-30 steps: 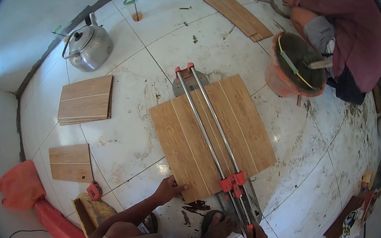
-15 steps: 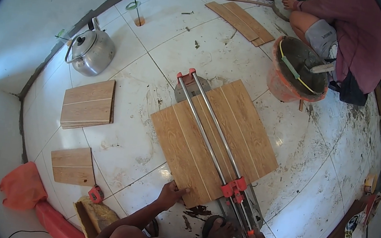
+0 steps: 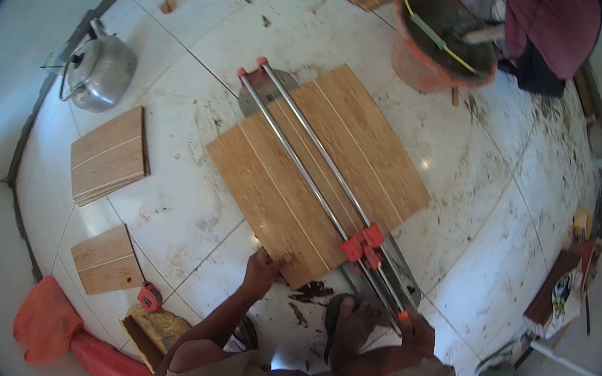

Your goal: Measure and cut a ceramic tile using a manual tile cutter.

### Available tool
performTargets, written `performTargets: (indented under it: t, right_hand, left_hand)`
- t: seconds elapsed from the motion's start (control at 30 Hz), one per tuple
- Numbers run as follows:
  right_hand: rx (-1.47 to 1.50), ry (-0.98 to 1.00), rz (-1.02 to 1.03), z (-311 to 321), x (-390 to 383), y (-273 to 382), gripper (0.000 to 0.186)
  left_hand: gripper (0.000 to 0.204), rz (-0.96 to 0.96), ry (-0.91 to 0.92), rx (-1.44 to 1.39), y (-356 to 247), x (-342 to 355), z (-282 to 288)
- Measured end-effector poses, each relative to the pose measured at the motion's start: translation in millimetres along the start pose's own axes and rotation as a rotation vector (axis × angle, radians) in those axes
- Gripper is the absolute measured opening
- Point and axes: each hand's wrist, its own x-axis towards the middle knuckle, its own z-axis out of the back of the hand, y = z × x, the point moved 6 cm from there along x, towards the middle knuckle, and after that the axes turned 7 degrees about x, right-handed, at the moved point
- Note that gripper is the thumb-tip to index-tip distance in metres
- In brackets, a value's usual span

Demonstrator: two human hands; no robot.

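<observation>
Left hand [image 3: 263,265], fingers spread, is pressing the near corner of the wood-look tile [image 3: 318,171] lying under the tile cutter [image 3: 331,192] on the floor (both unmoved since a moment ago), while right hand [image 3: 415,329] is curling around the cutter's handle end.

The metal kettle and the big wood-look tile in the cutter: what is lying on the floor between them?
In the head view, between the kettle and the large tile lies only a stack of smaller wood-look tiles, lower down; otherwise white floor with smears.
</observation>
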Motion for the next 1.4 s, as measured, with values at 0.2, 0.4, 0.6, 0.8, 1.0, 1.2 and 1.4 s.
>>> performTargets:
  t: [0.2, 0.4, 0.6, 0.8, 1.0, 1.2, 1.4]
  right_hand:
    - [-0.052, 0.155, -0.106, 8, 9, 16, 0.034]
    - [-0.072, 0.109, -0.016, 5, 6, 20, 0.033]
    - [-0.074, 0.129, -0.070, 10, 5, 25, 0.033]
    - [-0.015, 0.108, -0.103, 26, 4, 49, 0.035]
    - [-0.247, 0.057, -0.087, 42, -39, 8, 0.028]
    - [-0.250, -0.254, 0.228, 72, 22, 7, 0.023]
    - [0.359, -0.185, -0.150, 24, 190, 4, 0.036]
  left_hand:
    - [0.049, -0.024, -0.054, -0.032, 0, 1, -2]
    - [0.047, -0.064, -0.063, -0.019, -4, -3, -4]
    - [0.046, -0.020, -0.038, -0.002, -3, -4, 0]
    - [0.046, -0.077, -0.014, -0.009, -4, -1, -3]
    - [0.053, -0.003, -0.019, 0.024, -2, -6, -2]
    - [0.046, -0.046, -0.018, -0.008, -4, -5, -6]
    - [0.052, -0.013, -0.005, 0.031, -6, -8, -6]
